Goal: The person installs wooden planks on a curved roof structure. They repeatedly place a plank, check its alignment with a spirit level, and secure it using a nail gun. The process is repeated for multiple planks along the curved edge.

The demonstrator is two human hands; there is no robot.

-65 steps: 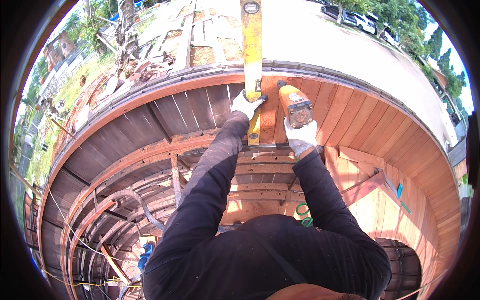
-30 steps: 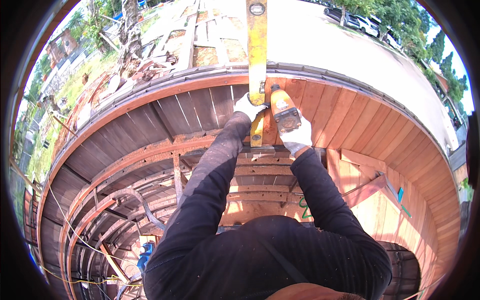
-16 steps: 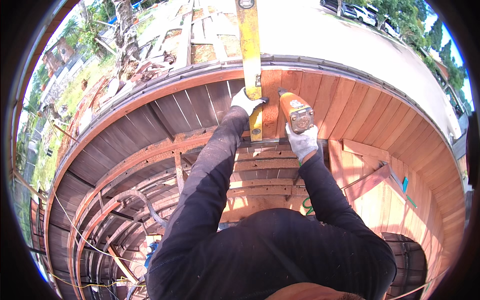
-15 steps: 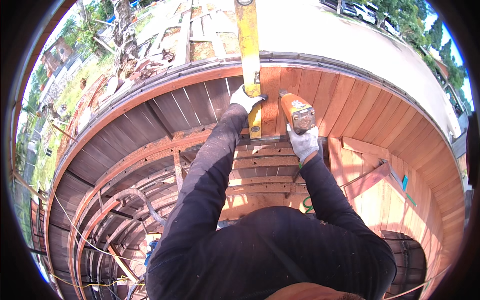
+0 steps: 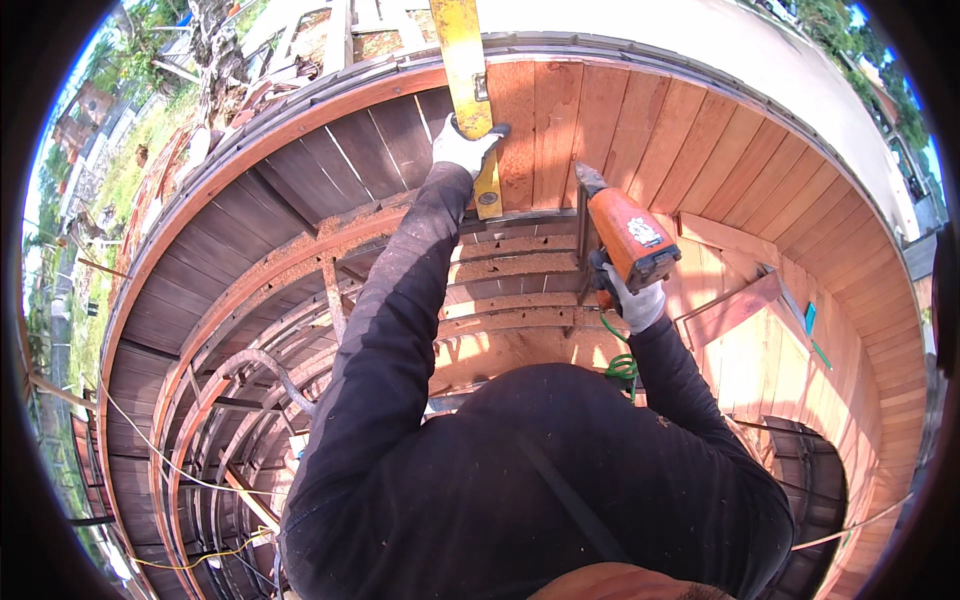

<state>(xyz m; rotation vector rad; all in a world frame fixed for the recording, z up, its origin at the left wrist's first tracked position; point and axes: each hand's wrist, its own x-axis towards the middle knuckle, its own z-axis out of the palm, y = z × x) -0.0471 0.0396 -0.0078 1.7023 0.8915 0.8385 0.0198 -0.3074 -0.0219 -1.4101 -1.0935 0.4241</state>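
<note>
Head view, only one camera. Person in a dark long-sleeved top leans over the inside of a curved wooden wall [image 5: 760,170] made of vertical reddish planks.

Left hand [image 5: 462,150], white glove, arm stretched forward and up. Fingers wrapped around a long yellow level [image 5: 463,70] and pressing it flat against the planks. Level stands roughly upright, upper end runs out past the wall's rim, lower end just below the hand. It sits right at the line where dark weathered boards [image 5: 250,220] on the left meet the fresh lighter planks on the right.

Right hand [image 5: 632,300], white glove too, fingers clenched on the grip of an orange nail gun [image 5: 625,232]. Nose of the tool points up and left, tip at or just off the plank face beside the level's lower end; cannot tell if it touches. Green coiled hose [image 5: 620,362] hangs below the hand.

Below both hands: horizontal curved wooden ribs [image 5: 520,270] stepping down into the structure, sunlight on them. A loose reddish board [image 5: 730,308] leans against the wall at right. Yellow cord [image 5: 200,555] trails at lower left. Trees and lumber [image 5: 290,40] outside the rim, top left.
</note>
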